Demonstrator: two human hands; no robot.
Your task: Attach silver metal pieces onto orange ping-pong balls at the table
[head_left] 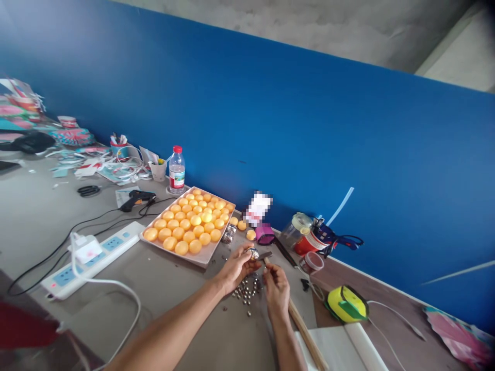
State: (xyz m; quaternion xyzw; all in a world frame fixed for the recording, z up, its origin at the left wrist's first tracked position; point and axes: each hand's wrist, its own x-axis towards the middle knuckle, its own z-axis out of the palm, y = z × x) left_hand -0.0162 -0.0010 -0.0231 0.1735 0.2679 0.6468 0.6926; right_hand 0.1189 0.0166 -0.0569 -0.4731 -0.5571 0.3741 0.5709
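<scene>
My left hand (pixel 237 268) is closed round a small ball covered with silver studs (pixel 253 253), its fingers wrapped about the sides. Close to it on the right, my right hand (pixel 276 286) grips a hammer (pixel 305 335) by its wooden handle, near the head. The metal hammer head lies right beside the studded ball; whether they touch, I cannot tell. Whether my right fingertips also pinch a stud is too small to see. Loose silver studs (pixel 246 291) are scattered on the table below my hands. Further studded balls (pixel 228 236) sit just behind my left hand.
A shallow tray of orange balls (pixel 207 257) stands left of my hands, with a bottle (pixel 177 170) behind it. A power strip (pixel 116 242), cables and a glue gun (pixel 137 199) lie further left. On the right are jars (pixel 311 263) and a yellow-green tape measure-like object (pixel 348 304).
</scene>
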